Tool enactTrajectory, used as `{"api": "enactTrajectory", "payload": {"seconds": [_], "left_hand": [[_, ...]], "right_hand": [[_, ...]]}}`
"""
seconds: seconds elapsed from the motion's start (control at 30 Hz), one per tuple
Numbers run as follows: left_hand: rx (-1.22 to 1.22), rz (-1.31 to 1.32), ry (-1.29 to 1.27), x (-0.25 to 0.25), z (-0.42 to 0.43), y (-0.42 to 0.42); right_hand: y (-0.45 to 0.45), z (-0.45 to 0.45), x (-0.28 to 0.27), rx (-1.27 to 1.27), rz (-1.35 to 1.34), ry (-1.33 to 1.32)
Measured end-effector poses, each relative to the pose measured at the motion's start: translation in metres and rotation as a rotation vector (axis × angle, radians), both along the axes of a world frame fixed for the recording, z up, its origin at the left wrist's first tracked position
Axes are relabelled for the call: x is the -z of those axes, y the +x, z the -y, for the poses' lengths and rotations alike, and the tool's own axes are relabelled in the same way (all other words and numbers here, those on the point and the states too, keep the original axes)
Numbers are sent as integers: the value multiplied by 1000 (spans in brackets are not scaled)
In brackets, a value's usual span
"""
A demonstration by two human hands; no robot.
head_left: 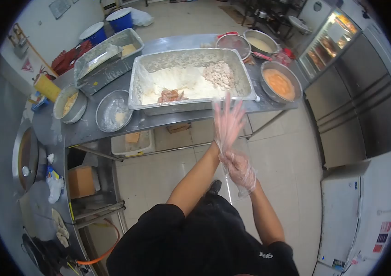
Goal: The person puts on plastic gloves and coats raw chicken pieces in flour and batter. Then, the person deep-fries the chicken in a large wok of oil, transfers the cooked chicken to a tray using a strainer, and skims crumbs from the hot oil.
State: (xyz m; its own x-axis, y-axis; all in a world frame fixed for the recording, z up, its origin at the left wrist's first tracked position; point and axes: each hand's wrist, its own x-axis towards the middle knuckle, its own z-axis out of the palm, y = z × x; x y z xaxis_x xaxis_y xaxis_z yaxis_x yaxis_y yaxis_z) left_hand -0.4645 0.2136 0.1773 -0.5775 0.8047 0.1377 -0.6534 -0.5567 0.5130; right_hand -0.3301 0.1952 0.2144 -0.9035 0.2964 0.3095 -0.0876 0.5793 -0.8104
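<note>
Your right hand gripped the clear plastic glove on your left hand.
Your left fingers were spread wide and blurred, in front of the surface's near edge, toward its right corner; your right fingers, gloved too, were closed on the cuff at the left wrist. Along that edge, a metal tub held flour and raw meat; a bowl of orange mixture stood near the right corner.

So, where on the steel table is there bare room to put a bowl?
Bare table shows behind the big tray, right of the left tray, and at the front left, before the pot and floured pan. The right end is crowded with bowls.
</note>
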Motion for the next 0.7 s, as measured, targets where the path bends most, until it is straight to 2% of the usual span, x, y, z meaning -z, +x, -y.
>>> {"api": "enactTrajectory", "payload": {"seconds": [0.03, 0.1, 0.17, 0.2, 0.27, 0.33, 0.37, 0.4, 0.5, 0.53, 0.6, 0.67, 0.7], "left_hand": [[-154, -155, -20, -23, -1, -9], [-355, -232, -10, -54, 0, -40], [-437, -76, 24, -66, 25, -85], [-563, -106, -146, -67, 37, -111], [-761, -165, -407, -72, 73, -155], [-837, -241, -585, -72, 105, -199], [-831, -281, -684, -59, 119, -223], [-815, -319, -792, -46, 128, -241], [-484, -460, -997, -34, 139, -280], [-341, -533, -1115, -37, 135, -285], [-124, -779, -1297, -10, 130, -311], [61, -1059, -1438, 19, 123, -332], [115, -1110, -1546, 31, 120, -338]], "right_hand": [[-11, -8, -8, -69, 6, -33], [-36, -29, -31, -214, 17, -72], [-72, -56, -35, -377, -8, 89], [-94, -73, -38, -454, -23, 175], [-149, -106, -47, -416, 267, -17], [-217, -138, -29, -316, 246, 327], [-253, -161, 19, -238, 116, 693], [-283, -166, 25, -232, 391, 811], [-360, -166, 83, -77, 411, 1024], [-386, -171, 98, -97, 482, 1015], [-423, -184, 126, -141, 645, 994], [-452, -198, 121, -48, 265, 655], [-458, -203, 112, 0, 83, 484]]}}
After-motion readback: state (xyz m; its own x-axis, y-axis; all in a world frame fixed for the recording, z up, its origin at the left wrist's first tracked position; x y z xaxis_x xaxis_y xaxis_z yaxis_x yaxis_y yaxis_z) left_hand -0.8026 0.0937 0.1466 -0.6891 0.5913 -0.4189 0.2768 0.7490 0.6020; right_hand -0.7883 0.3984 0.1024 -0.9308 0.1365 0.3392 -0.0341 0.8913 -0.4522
